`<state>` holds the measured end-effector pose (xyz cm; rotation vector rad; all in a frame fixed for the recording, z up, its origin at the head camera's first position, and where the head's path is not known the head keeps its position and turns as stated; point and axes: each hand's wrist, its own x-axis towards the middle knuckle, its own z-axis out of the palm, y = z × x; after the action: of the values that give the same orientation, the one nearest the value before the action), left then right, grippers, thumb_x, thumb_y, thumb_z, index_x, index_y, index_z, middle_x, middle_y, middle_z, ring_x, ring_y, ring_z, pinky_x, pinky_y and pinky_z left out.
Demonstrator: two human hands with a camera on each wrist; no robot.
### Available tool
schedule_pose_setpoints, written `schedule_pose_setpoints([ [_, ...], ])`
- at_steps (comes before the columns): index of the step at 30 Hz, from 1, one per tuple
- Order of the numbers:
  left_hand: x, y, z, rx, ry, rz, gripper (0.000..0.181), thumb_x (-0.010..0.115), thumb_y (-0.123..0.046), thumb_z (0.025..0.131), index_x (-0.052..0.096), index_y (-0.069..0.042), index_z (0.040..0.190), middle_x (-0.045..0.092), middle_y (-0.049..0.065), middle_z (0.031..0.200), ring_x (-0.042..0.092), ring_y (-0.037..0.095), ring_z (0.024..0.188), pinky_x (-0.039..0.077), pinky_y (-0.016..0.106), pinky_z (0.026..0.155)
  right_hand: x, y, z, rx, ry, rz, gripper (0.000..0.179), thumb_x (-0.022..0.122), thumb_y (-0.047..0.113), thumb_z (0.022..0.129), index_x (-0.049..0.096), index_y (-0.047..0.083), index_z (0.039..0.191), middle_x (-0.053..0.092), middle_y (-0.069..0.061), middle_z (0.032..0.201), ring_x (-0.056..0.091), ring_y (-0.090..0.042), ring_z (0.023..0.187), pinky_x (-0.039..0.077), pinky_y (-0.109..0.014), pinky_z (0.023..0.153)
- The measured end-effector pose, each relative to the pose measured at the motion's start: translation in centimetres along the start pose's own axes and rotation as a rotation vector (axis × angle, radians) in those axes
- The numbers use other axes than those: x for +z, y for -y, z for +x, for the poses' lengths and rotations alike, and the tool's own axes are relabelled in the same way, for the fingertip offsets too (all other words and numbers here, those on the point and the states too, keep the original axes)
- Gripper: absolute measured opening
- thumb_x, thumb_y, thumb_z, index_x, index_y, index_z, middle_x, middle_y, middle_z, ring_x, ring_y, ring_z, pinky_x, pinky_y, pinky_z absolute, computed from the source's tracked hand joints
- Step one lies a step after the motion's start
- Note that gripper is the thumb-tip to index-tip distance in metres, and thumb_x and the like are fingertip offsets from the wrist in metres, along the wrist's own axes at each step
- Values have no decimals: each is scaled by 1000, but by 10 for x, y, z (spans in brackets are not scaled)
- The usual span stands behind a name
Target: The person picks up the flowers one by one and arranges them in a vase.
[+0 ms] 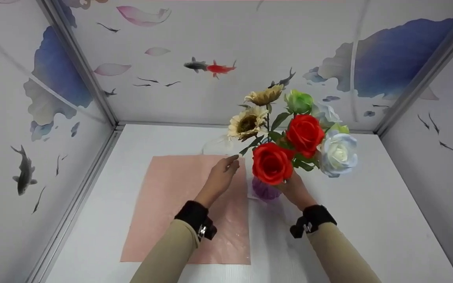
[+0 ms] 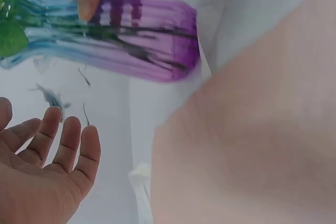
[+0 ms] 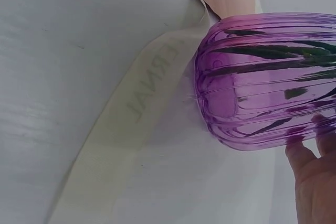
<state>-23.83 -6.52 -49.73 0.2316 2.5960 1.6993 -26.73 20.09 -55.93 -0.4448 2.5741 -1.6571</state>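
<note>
A ribbed glass vase (image 2: 157,22), purple at the base and blue toward the mouth, holds artificial flowers whose dark stems show through the glass. In the head view, red roses (image 1: 305,135), sunflowers (image 1: 247,124) and a pale blue-white rose (image 1: 338,153) spread above it and hide its upper part. My right hand (image 1: 295,190) grips the vase from the right, with fingers (image 3: 299,156) against the glass in the right wrist view. To the left of the vase, my left hand (image 1: 220,175) hovers over the pink sheet, fingers spread and loosely bent, holding nothing.
A pink wrapping sheet (image 1: 187,196) lies flat on the white table (image 1: 348,243), left of the vase. Right by the vase base is a pale ribbon (image 3: 126,108) with printed letters. Printed walls (image 1: 151,102) enclose the table at the back and sides.
</note>
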Motion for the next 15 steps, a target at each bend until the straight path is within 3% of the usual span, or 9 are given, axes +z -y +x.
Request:
schedule_pose_setpoints([
  [4,-18,11,-12,-14,0,51,49,43,-33,111,50,-5,150,56,17,143,53,33,134,45,48,109,0,4,-1,6,2,-16,68,78,25,93,40,25,149,54,3,145,47,-20,140,38,-52,116],
  [9,-36,22,-24,-22,-7,81,49,43,-33,111,47,-5,151,55,17,139,55,33,128,47,50,105,3,3,0,-32,-5,-23,67,74,21,96,36,22,151,51,1,149,44,-20,144,37,-51,117],
  [15,-56,40,-28,-1,-62,217,47,49,-29,110,51,-1,148,58,18,131,57,32,122,48,49,101,5,4,1,-24,-17,-15,68,72,25,97,33,25,153,47,3,154,38,-20,148,33,-53,119],
])
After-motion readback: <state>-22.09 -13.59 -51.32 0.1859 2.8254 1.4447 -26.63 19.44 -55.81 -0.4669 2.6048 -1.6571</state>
